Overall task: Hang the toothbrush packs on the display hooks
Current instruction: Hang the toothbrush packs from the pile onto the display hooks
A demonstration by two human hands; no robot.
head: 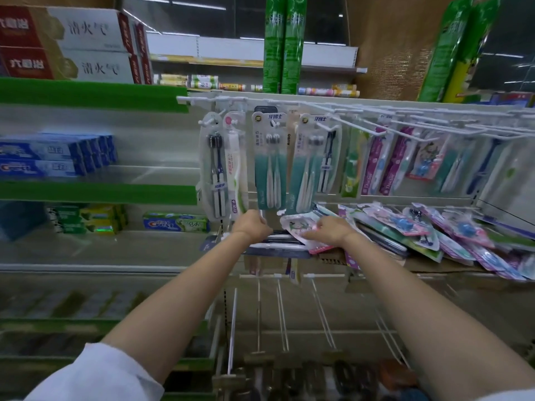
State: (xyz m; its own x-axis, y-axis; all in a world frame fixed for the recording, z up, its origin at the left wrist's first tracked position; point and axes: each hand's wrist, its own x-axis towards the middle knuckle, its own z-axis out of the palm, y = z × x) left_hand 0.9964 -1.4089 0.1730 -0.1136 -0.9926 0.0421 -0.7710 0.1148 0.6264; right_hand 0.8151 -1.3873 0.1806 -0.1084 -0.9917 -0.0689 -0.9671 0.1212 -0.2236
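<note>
Both my hands reach to a stack of loose toothbrush packs lying below the hook rail. My left hand (252, 227) is curled at the left end of the stack, gripping dark flat packs (278, 241). My right hand (330, 231) lies with fingers on a pink and white pack (298, 224) on top of the stack. Above, white display hooks (376, 123) carry hanging packs, among them two teal packs (270, 160) and a black-brush pack (214, 166). A heap of pink and purple packs (451, 233) lies to the right.
Toothpaste boxes (55, 154) fill green-edged shelves on the left. Tall green packs (282, 44) stand above the rail. Bare white hooks (283, 316) stick out towards me below the stack. A cardboard sheet (428, 266) lies under the heap.
</note>
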